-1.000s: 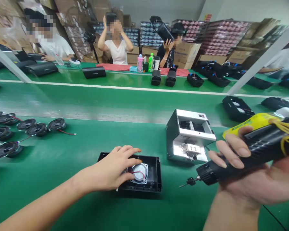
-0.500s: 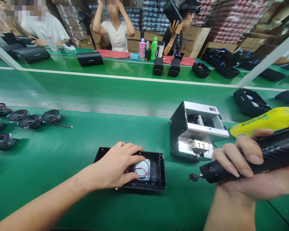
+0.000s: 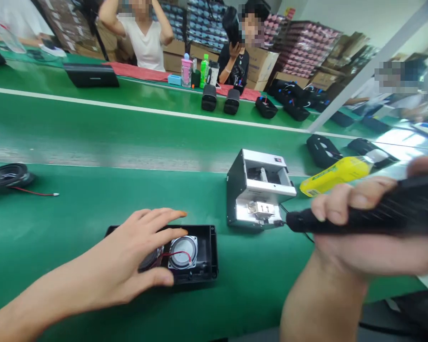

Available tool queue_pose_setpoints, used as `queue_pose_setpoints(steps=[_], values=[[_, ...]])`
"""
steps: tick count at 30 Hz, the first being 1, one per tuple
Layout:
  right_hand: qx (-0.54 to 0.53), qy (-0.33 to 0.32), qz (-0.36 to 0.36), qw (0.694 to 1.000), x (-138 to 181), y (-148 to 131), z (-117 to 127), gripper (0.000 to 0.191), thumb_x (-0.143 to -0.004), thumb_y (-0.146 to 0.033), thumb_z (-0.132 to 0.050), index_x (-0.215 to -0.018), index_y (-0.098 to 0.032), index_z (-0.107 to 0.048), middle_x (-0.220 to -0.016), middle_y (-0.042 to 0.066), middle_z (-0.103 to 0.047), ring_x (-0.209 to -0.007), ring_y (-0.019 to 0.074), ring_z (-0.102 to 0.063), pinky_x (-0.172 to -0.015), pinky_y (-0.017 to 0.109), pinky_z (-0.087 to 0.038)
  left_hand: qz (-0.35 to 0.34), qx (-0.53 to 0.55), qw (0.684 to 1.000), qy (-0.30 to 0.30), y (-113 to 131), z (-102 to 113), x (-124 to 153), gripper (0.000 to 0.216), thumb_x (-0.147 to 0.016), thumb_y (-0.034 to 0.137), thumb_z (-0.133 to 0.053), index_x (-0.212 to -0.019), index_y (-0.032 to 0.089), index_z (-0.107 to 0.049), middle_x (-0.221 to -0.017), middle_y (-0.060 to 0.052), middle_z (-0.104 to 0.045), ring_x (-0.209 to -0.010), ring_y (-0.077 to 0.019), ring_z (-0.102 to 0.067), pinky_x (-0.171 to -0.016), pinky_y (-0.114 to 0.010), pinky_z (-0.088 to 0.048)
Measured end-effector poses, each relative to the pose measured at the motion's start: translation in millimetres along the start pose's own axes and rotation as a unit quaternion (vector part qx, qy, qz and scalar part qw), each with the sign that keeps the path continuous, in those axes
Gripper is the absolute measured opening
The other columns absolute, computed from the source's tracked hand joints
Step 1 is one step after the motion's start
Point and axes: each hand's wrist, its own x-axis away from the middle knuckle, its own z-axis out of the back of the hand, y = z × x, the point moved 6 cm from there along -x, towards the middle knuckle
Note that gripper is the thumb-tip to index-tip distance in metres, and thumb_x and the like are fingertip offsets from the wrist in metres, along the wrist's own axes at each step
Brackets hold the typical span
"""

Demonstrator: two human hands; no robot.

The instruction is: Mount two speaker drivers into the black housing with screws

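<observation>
The screwdriver (image 3: 360, 219), clenched in the right hand (image 3: 371, 237), has swung its tip to the screw feeder (image 3: 257, 194); the speaker housing (image 3: 196, 254) lies down-left, under the flat, spread left hand (image 3: 135, 259).

On your green tabletop (image 3: 74, 209), a loose speaker (image 3: 7, 175) lies at the far left with its red wire trailing to the right. Beyond the white stripe you see a flat black box (image 3: 92, 75), two upright black speakers (image 3: 220, 99) side by side, and a row of open black housings (image 3: 288, 102). A pink bottle (image 3: 186, 71) and a green bottle (image 3: 204, 71) stand together near two seated people. Stacked cartons (image 3: 299, 47) fill the back wall.
</observation>
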Motion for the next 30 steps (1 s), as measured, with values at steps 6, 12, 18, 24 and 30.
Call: queue_pose_setpoints(steps=[6, 12, 18, 24, 30], values=[[0.039, -0.025, 0.046, 0.998, -7.3, 14.3, -37.8, 0.054, -0.095, -0.075, -0.056, -0.112, -0.024, -0.061, -0.062, -0.007, -0.055, -0.039, 0.0127, -0.047, -0.036, 0.025, -0.037, -0.061, -0.106, 0.992, 0.041, 9.8, -14.1, 20.2, 0.074, -0.089, 0.059, -0.071, -0.157, 0.040, -0.050, -0.175, -0.004, -0.036, -0.136, -0.0399, -0.061, -0.093, -0.059, -0.063], [0.067, -0.019, 0.028, 0.997, 1.1, 20.4, -42.3, 0.060, -0.094, -0.080, -0.052, -0.110, -0.023, -0.059, -0.061, -0.007, -0.052, -0.040, 0.0126, -0.045, -0.037, 0.024, -0.034, -0.050, -0.082, 0.994, 0.046, 11.9, -17.8, 17.1, 0.061, -0.092, 0.037, -0.064, -0.152, 0.041, -0.055, -0.173, -0.003, -0.040, -0.133, -0.0374, -0.060, -0.094, -0.058, -0.059], [0.053, -0.024, 0.019, 0.998, 0.0, 28.1, -40.1, 0.059, -0.095, -0.080, -0.055, -0.111, -0.023, -0.062, -0.064, -0.006, -0.053, -0.043, 0.0122, -0.047, -0.038, 0.024, -0.038, -0.041, -0.053, 0.997, 0.034, 24.9, -19.3, 6.4, 0.061, -0.092, 0.035, -0.064, -0.152, 0.039, -0.055, -0.171, -0.005, -0.042, -0.135, -0.0370, -0.056, -0.098, -0.057, -0.053], [0.024, -0.029, 0.055, 0.998, -0.5, 29.2, -35.1, 0.074, -0.088, -0.090, -0.054, -0.115, -0.023, -0.071, -0.055, -0.006, -0.056, -0.029, 0.0129, -0.040, -0.025, 0.024, -0.031, 0.027, -0.023, 0.999, 0.007, 31.1, -26.8, 3.3, 0.062, -0.091, 0.028, -0.062, -0.151, 0.042, -0.053, -0.174, 0.000, -0.037, -0.145, -0.0357, -0.047, -0.111, -0.060, -0.042], [-0.027, -0.104, 0.055, 0.993, 5.2, 17.5, -30.4, 0.068, -0.086, -0.081, -0.064, -0.126, -0.027, -0.077, -0.056, -0.007, -0.058, -0.028, 0.0126, -0.040, -0.021, 0.025, -0.031, 0.024, 0.013, 0.999, -0.017, 28.4, -29.9, 4.5, 0.061, -0.092, 0.041, -0.067, -0.150, 0.045, -0.051, -0.174, -0.001, -0.038, -0.146, -0.0353, -0.049, -0.115, -0.063, -0.038]])
